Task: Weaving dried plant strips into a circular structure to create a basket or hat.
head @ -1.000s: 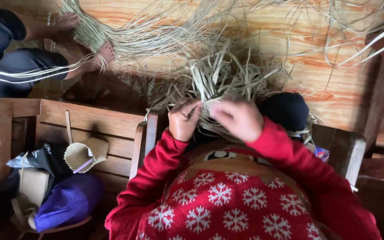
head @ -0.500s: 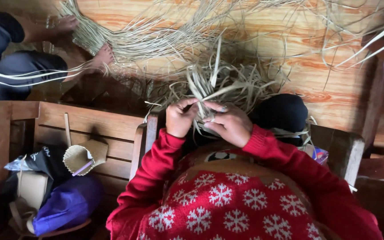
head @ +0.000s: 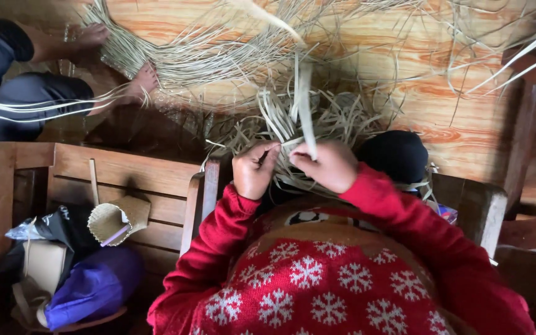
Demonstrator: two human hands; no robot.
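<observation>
The left hand (head: 254, 169) is closed on thin pale strips (head: 280, 121) at the bundle's near edge. Just right of it, the right hand (head: 327, 165) pinches one broad strip (head: 305, 108) that stands upright. The bundle fans out far over the wooden floor (head: 442, 93). A small woven basket (head: 111, 218) lies near left.

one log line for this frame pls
left hand: pinching straw strips | right hand: gripping upright strip | nearby: small woven basket

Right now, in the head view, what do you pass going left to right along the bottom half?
Purple bag → small woven basket → left hand → right hand → dark cap → wooden chair arm.
</observation>
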